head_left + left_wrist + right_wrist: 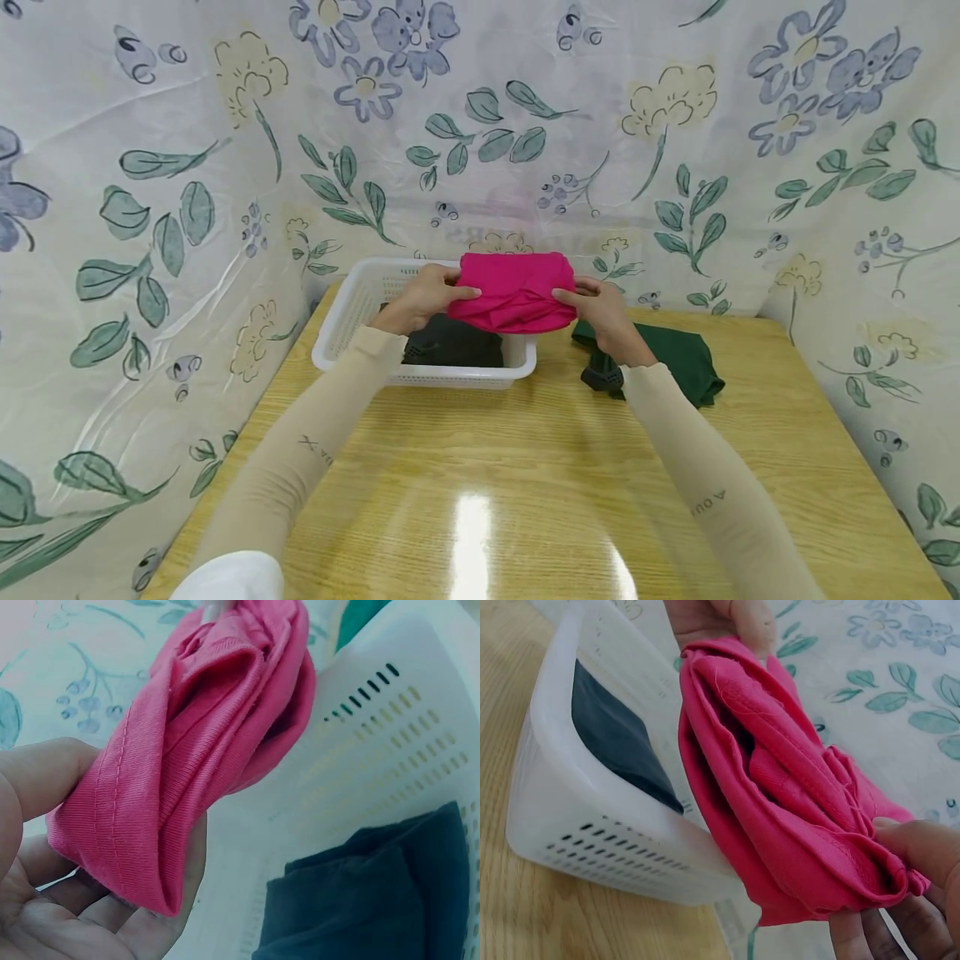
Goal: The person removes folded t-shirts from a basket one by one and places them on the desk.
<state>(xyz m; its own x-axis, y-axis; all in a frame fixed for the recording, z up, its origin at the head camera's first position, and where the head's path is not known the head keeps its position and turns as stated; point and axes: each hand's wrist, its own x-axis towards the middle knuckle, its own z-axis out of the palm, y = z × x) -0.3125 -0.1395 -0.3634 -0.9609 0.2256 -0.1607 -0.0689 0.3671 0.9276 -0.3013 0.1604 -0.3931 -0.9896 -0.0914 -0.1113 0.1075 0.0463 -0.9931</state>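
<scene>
While dark cloth (453, 343) is laid in the basket (457, 375) and green cloth (678, 357) on the tabletop (562, 467), folded pink cloth (517, 287) is gripped by both hands (422, 295) (604, 313), placement apparently pending.

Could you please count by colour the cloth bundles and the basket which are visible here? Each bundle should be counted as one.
Pink: 1, the pink cloth held up
Black or very dark: 1, the dark cloth inside the basket
Green: 1, the green cloth on the table
White: 1, the basket
Total: 4
</scene>
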